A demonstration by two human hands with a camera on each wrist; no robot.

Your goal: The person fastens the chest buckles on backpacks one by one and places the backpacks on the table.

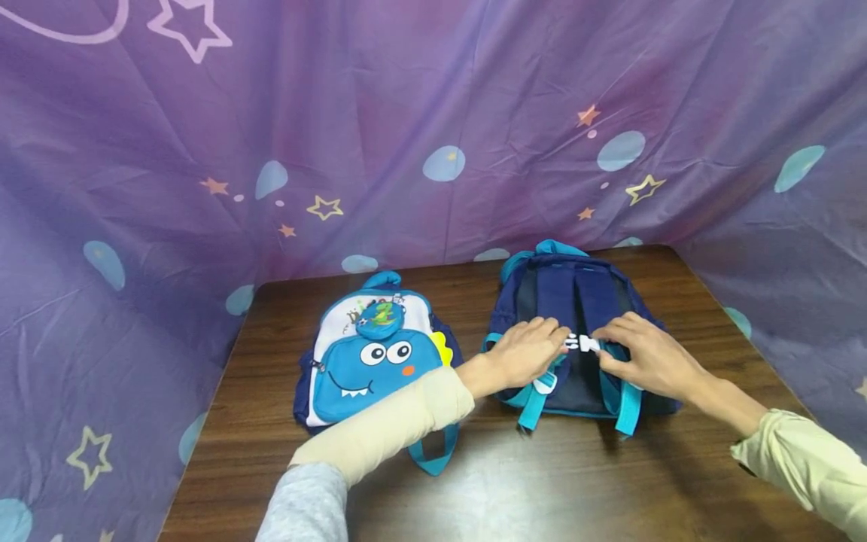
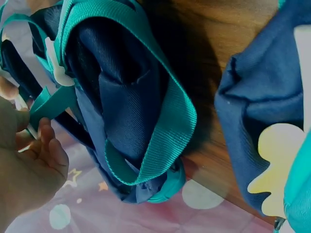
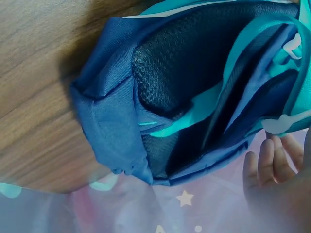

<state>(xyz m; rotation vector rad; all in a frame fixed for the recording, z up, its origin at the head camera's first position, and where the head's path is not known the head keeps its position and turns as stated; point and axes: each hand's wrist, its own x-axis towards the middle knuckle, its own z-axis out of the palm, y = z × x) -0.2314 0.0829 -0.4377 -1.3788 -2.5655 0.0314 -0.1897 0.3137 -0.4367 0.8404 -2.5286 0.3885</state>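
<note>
A navy backpack (image 1: 521, 301) with teal straps lies on the table, its shoulder straps facing up. Across its middle, two white buckle halves (image 1: 588, 344) sit end to end between the hands; whether they are joined is too small to tell. My left hand (image 1: 528, 352) pinches the left half, with a teal strap (image 2: 51, 104) by the fingers in the left wrist view. On the other side, my right hand (image 1: 646, 357) holds the right half between thumb and fingers. In the right wrist view, my right fingers (image 3: 267, 162) show beside a white strap adjuster (image 3: 278, 126).
Left of the navy backpack lies a blue and white backpack (image 1: 379, 376) with a cartoon face, partly behind the left forearm. Both rest on a dark wooden table (image 1: 542, 482). A purple curtain (image 1: 379, 98) with stars hangs behind and at the sides.
</note>
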